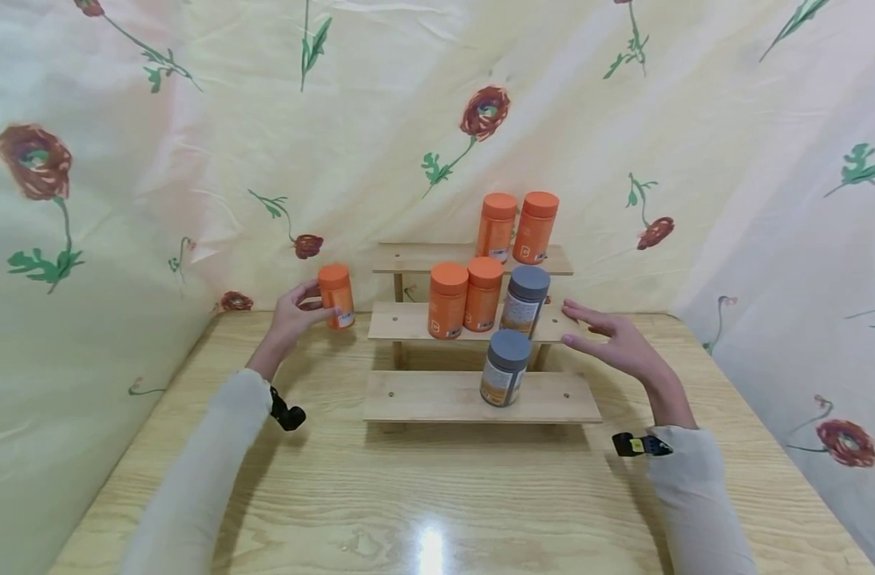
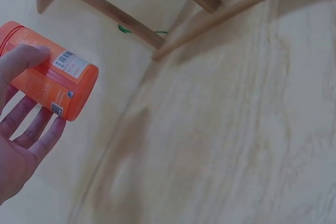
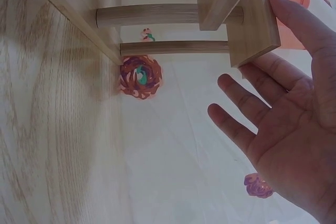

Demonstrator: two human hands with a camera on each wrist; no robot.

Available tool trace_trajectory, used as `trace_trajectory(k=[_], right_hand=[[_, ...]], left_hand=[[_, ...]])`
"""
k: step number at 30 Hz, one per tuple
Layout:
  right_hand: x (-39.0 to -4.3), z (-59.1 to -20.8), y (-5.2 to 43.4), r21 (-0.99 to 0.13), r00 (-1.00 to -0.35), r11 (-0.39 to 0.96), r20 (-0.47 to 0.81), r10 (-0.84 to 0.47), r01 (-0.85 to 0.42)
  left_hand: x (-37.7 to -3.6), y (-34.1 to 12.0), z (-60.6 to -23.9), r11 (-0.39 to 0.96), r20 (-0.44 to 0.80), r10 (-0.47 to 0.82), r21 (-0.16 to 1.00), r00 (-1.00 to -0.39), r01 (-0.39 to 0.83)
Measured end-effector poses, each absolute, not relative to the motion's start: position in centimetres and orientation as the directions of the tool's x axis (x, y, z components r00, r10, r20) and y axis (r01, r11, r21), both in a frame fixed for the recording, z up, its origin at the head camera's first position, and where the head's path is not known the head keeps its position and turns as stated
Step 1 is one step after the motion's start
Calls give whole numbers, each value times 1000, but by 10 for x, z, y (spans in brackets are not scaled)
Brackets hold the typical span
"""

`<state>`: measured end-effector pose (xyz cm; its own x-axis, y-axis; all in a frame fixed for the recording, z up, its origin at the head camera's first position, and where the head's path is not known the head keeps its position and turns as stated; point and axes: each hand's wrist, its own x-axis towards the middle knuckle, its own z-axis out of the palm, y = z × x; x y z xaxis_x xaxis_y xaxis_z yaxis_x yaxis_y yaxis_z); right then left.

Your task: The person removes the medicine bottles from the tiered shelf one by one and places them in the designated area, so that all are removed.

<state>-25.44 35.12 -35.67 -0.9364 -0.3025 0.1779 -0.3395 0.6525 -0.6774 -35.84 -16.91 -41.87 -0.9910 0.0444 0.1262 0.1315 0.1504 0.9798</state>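
My left hand (image 1: 291, 315) holds an orange jar (image 2: 58, 72) with an orange lid between thumb and fingers, left of a three-tier wooden shelf stand (image 1: 430, 397). In the left wrist view the thumb lies across the jar's side and the fingertips support it underneath. At the right end of the middle shelf (image 1: 560, 323) is my right hand (image 1: 617, 343), its thumb and fingertips right at the board's end. The right wrist view shows that hand (image 3: 289, 124) with the lower fingers extended and the palm exposed.
Two orange jars (image 1: 496, 228) stand on the top shelf. The middle shelf bears two more orange jars (image 1: 448, 302) and a grey-lidded jar (image 1: 525, 299). Another grey-lidded jar (image 1: 505, 369) is on the bottom shelf. Flowered cloth (image 1: 380, 160) hangs behind the wooden table (image 1: 322, 495).
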Motion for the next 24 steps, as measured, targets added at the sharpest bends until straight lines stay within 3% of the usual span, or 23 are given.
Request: trace_trajectory(k=[24], right_hand=[[-256,-358,353,-694,-952,655,159,-263,-297]], left_hand=[[-351,-164,-440,210,49,51,976,-998,58]])
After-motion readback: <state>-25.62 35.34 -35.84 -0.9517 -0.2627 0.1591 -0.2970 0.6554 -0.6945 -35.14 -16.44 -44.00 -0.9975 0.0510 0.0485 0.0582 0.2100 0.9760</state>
